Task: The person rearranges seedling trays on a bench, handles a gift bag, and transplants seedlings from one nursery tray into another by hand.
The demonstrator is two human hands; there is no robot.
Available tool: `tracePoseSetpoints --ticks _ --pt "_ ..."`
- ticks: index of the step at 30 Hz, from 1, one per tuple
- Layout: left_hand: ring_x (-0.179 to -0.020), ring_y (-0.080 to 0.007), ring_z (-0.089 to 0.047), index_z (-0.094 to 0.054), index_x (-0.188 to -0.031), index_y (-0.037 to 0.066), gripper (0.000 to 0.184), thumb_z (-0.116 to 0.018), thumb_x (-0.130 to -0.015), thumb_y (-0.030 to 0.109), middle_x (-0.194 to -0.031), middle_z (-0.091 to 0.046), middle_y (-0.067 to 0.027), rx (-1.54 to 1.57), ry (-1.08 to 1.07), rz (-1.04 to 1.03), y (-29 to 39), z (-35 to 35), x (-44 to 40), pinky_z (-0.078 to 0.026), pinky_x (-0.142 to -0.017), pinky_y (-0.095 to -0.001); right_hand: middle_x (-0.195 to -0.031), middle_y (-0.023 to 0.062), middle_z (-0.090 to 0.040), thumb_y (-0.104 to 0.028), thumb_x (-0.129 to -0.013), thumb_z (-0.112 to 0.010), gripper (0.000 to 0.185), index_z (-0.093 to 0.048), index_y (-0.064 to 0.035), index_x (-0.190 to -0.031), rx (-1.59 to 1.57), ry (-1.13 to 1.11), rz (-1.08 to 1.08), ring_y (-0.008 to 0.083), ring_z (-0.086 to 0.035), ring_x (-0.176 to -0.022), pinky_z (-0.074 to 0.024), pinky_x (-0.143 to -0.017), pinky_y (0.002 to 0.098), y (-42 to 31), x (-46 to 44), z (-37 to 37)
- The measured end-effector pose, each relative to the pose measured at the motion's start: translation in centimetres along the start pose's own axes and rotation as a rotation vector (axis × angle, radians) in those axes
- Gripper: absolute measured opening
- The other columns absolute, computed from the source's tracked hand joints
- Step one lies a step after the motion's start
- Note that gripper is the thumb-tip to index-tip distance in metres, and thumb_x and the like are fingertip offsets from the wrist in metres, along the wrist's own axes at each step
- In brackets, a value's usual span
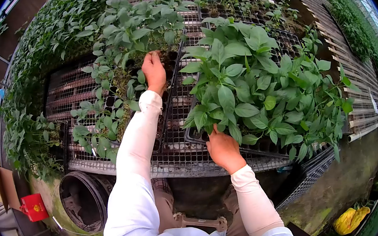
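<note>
My left hand (154, 71) reaches into a black cell tray (171, 66) of leafy green seedlings (134, 28). Its fingers are closed in a pinch low among the stems, apparently on one seedling; the exact grip is partly hidden. My right hand (224, 150) is at the near edge of a dense clump of larger-leaved seedlings (241, 88). Leaves cover most of its fingertips, so I cannot tell whether they grip stems or the tray. Sparser seedlings (104, 113) with bare cells between them stand left of my left forearm.
The trays rest on a wire-mesh bench (186, 158). Stacked black trays (309, 174) lean below it at right. Round black pots (84, 202) and a red box (34, 208) are at lower left. A small stool (201, 221) stands between my legs; a yellow bag-like item (351, 220) lies lower right.
</note>
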State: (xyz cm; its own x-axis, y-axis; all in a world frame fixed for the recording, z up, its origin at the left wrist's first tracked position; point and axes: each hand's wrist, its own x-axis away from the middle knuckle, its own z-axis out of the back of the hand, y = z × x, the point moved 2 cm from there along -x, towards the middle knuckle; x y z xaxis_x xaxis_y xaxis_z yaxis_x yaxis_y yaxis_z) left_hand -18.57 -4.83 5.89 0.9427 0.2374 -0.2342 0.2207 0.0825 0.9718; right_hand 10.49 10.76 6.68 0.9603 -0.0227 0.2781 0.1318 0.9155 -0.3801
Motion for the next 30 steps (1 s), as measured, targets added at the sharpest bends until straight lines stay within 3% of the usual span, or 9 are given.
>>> tracePoseSetpoints --ticks 4,7,9,12,19,25,27,29,30 --pt "-0.076 -0.0074 -0.055 -0.064 -0.098 0.001 0.027 -0.051 -0.105 0.023 -0.088 -0.067 -0.0017 0.06 0.117 -0.182 2.5 4.3 0.4 -0.043 -0.07 -0.0248 -0.145 0.02 -0.047 -0.014 -0.087 -0.064 0.052 -0.047 0.0011 -0.134 -0.008 0.026 0.041 0.0416 -0.062 -0.106 -0.0519 -0.089 0.0494 -0.1 0.5 0.4" --pt "-0.072 -0.0106 -0.059 -0.067 -0.095 0.003 0.029 -0.053 -0.102 0.028 -0.078 -0.068 -0.0027 -0.222 0.186 -0.078 2.5 7.1 -1.4 -0.046 -0.069 -0.0278 -0.125 0.0186 -0.06 -0.004 -0.086 -0.053 0.04 -0.054 0.0007 -0.126 -0.099 0.02 0.016 0.0371 -0.058 -0.117 -0.051 -0.091 0.0506 -0.4 0.9 0.8" --pt "-0.074 -0.0185 -0.064 -0.068 -0.097 0.002 0.031 -0.055 -0.099 0.029 -0.08 -0.07 -0.0076 -0.265 0.166 -0.115 0.8 8.0 -3.9 -0.048 -0.07 -0.0329 -0.148 0.0188 -0.045 -0.013 -0.087 -0.063 0.051 -0.048 0.0002 -0.133 -0.062 0.022 0.046 0.0406 -0.061 -0.11 -0.0509 -0.092 0.049 0.1 0.6 0.2" --pt "-0.102 -0.0434 -0.065 -0.069 -0.112 0.003 0.04 -0.056 -0.091 0.034 -0.104 -0.069 -0.0256 -0.715 -0.064 0.012 -1.1 6.6 -6.9 -0.05 -0.088 -0.0462 -0.148 0.0177 -0.045 -0.012 -0.087 -0.063 0.051 -0.048 0.0003 -0.133 -0.047 -0.03 0.02 0.0402 -0.061 -0.111 -0.0506 -0.093 0.0487 -0.1 0.5 0.7" --pt "-0.11 -0.0442 -0.061 -0.07 -0.116 0.006 0.042 -0.062 -0.088 0.036 -0.114 -0.067 -0.0256 -0.822 -0.2 -0.001 -1.9 3.4 -8.7 -0.048 -0.093 -0.0476 -0.147 0.0202 -0.044 -0.013 -0.087 -0.063 0.052 -0.046 0.0006 -0.134 -0.121 -0.065 -0.01 0.0407 -0.058 -0.114 -0.0491 -0.095 0.0485 0.0 0.7 0.5" --pt "-0.1 -0.0424 -0.065 -0.072 -0.109 0.009 0.034 -0.066 -0.087 0.035 -0.106 -0.07 -0.0217 -0.961 0.019 -0.044 1.2 5.1 -8.0 -0.052 -0.086 -0.0474 -0.143 0.0169 -0.048 -0.014 -0.089 -0.061 0.054 -0.044 -0.0021 -0.138 -0.095 -0.054 -0.034 0.0392 -0.054 -0.12 -0.0469 -0.096 0.0499 -0.2 1.0 1.6" --pt "-0.096 -0.0398 -0.067 -0.073 -0.106 0.01 0.035 -0.068 -0.086 0.037 -0.101 -0.072 -0.0194 -0.781 0.064 -0.107 3.3 6.5 -7.9 -0.052 -0.083 -0.0439 -0.144 0.0152 -0.048 -0.015 -0.089 -0.062 0.053 -0.045 -0.0024 -0.137 -0.064 -0.041 -0.039 0.0378 -0.054 -0.121 -0.0475 -0.094 0.0503 -0.6 1.5 2.5" --pt "-0.075 -0.0147 -0.066 -0.074 -0.107 0.006 0.035 -0.074 -0.087 0.034 -0.088 -0.075 -0.0073 -0.548 0.055 -0.144 5.1 8.1 -6.6 -0.051 -0.07 -0.0309 -0.144 0.0133 -0.049 -0.016 -0.089 -0.062 0.052 -0.047 -0.0029 -0.136 -0.047 -0.108 -0.062 0.0367 -0.056 -0.12 -0.0483 -0.093 0.0502 -0.8 2.1 3.2" --pt "-0.071 -0.0099 -0.061 -0.073 -0.108 0.003 0.034 -0.074 -0.088 0.03 -0.086 -0.073 -0.0038 -0.41 -0.001 -0.085 6.2 8.8 -5.8 -0.048 -0.065 -0.0268 -0.143 0.0125 -0.05 -0.016 -0.088 -0.063 0.049 -0.05 -0.0032 -0.134 -0.024 -0.049 -0.019 0.0358 -0.059 -0.117 -0.0494 -0.091 0.0499 -0.6 2.4 3.0"
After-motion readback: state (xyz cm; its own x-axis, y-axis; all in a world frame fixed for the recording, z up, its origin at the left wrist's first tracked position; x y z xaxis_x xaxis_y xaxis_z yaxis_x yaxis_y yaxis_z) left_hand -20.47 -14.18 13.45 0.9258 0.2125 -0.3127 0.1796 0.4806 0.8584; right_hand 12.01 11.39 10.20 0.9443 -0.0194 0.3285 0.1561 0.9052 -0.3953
